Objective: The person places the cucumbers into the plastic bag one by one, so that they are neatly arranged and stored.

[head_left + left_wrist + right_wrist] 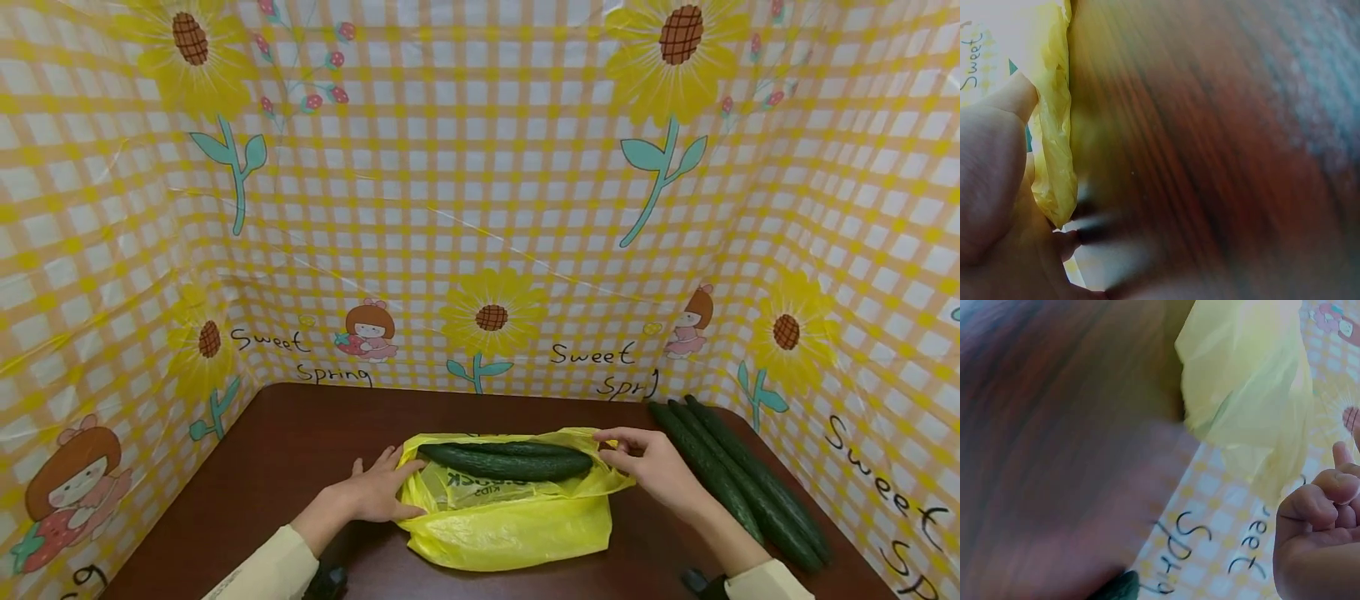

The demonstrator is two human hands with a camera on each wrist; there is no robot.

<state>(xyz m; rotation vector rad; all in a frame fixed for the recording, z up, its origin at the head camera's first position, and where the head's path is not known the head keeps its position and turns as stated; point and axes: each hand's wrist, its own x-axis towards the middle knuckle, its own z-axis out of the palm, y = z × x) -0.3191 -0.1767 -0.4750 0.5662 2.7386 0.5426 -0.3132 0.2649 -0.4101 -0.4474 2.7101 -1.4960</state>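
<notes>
A crumpled yellow plastic bag (510, 517) lies on the dark brown wooden table (285, 467), near its front edge and about midway across; a long dark green cucumber (506, 461) lies lengthwise in the bag's open mouth, along the bag's far side, with a second one of the same kind partly showing just behind it. The left hand (375, 493) rests at the left end of the bag, fingers extended and touching the plastic, its grip released; the left wrist view shows the yellow bag edge (1054, 156) against the palm. The right hand (648, 462) is at the right end of the bag, its fingertips pinching the bag's upper rim, its grip closed on the plastic; in the right wrist view the curled fingers (1319, 500) lie just beside the yellow film (1247, 387). Right of the bag, beyond the right hand, three more dark green cucumbers (738, 487) lie side by side on the table; behind and to both sides of the bag stands a yellow-checked sunflower-printed backdrop (480, 208).
</notes>
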